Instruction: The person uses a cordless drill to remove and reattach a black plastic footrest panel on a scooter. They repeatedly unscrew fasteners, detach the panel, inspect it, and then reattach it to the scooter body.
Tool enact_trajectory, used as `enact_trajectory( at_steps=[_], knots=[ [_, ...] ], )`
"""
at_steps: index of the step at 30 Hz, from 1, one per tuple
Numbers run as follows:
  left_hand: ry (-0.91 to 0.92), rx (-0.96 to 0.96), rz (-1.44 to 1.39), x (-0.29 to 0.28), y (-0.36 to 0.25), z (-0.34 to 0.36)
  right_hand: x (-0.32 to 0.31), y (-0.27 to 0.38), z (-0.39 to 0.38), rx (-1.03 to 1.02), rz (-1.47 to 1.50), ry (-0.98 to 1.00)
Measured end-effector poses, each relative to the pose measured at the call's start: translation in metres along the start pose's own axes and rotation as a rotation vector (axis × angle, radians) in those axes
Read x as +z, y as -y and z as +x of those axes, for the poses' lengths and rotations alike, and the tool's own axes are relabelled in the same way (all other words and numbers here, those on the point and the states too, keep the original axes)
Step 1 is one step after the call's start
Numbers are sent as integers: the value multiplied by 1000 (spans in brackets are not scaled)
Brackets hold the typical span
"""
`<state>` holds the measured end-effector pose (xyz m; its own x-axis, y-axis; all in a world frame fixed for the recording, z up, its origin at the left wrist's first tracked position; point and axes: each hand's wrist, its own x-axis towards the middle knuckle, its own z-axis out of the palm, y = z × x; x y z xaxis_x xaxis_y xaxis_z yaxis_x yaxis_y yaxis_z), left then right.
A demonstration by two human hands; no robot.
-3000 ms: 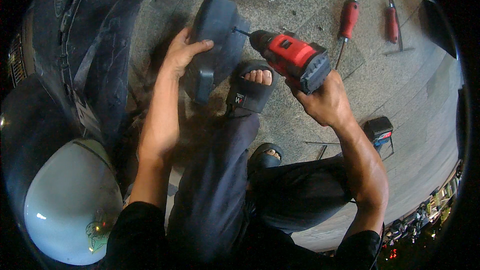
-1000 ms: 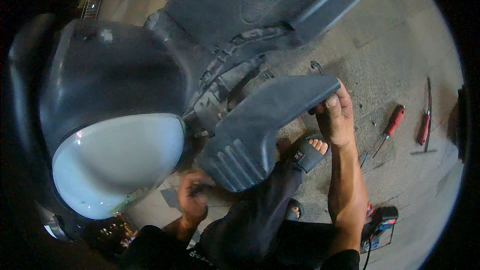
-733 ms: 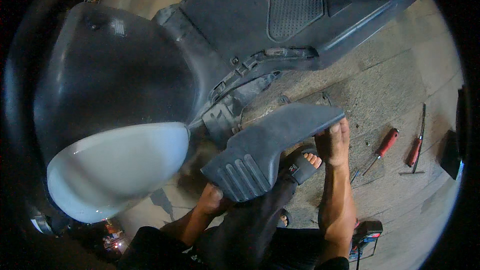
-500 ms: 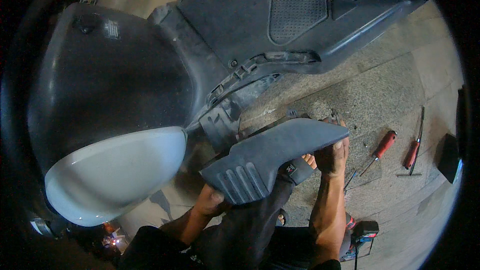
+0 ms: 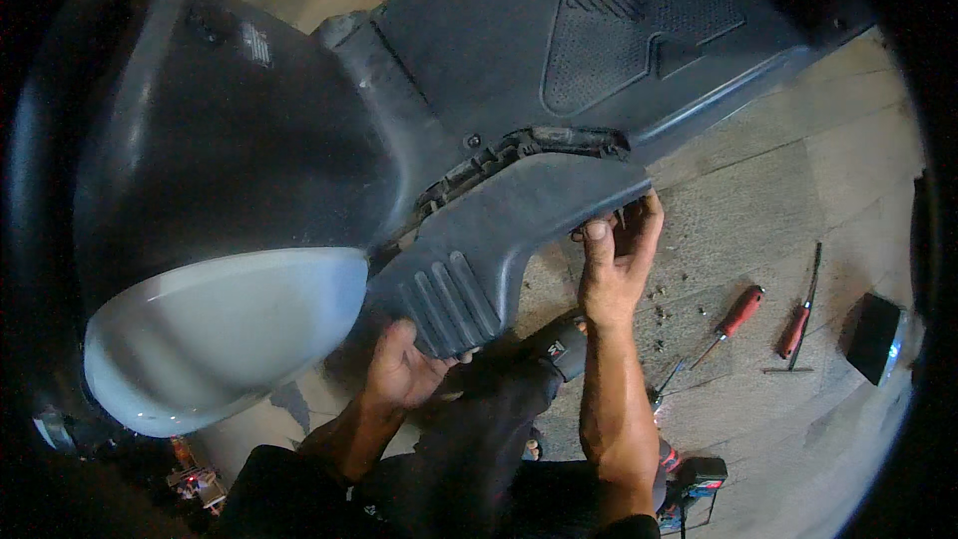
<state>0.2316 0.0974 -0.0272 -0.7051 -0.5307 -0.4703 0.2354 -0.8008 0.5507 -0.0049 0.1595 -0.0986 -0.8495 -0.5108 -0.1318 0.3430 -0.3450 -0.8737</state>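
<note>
Between my two hands is a dark grey plastic trim panel (image 5: 529, 205) with raised ribs at its lower left part. Its upper edge lies close along the slotted side edge of the scooter's black footboard (image 5: 479, 70); whether it is seated there I cannot tell. My left hand (image 5: 401, 367) grips the ribbed lower end, thumb on the face and fingers beneath. At the other end, my right hand (image 5: 619, 260) holds the panel's tapered tip, thumb below its lower edge and fingers behind. A rounded white and grey scooter part (image 5: 230, 339) sits left of the panel.
On the paved floor to the right lie a red-handled screwdriver (image 5: 741, 311), a T-shaped tool with a red handle (image 5: 796, 331) and several small screws (image 5: 660, 313). A black box-like object (image 5: 874, 337) stands beyond them. A cordless power tool (image 5: 699, 479) rests near my right forearm.
Both hands have raised the panel up and left, from below the footboard to against its slotted edge. The small screws on the floor have come into view.
</note>
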Motion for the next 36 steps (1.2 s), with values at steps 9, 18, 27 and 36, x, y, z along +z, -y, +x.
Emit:
enact_trajectory(
  at_steps=[9, 18, 27, 36],
  knots=[
    [3, -7, -115, -5, 3, 13, 8, -6, -3, -177, -94, -65],
    [-80, -10, 43, -8, 3, 18, 8, 2, 9, -152, -263, -153],
    [-129, 6, 95, -10, 5, 18, 24, 23, 10, -40, -155, -164],
    [-250, 97, 48, 8, 11, 22, 23, 29, 20, -71, -218, -277]
  ],
)
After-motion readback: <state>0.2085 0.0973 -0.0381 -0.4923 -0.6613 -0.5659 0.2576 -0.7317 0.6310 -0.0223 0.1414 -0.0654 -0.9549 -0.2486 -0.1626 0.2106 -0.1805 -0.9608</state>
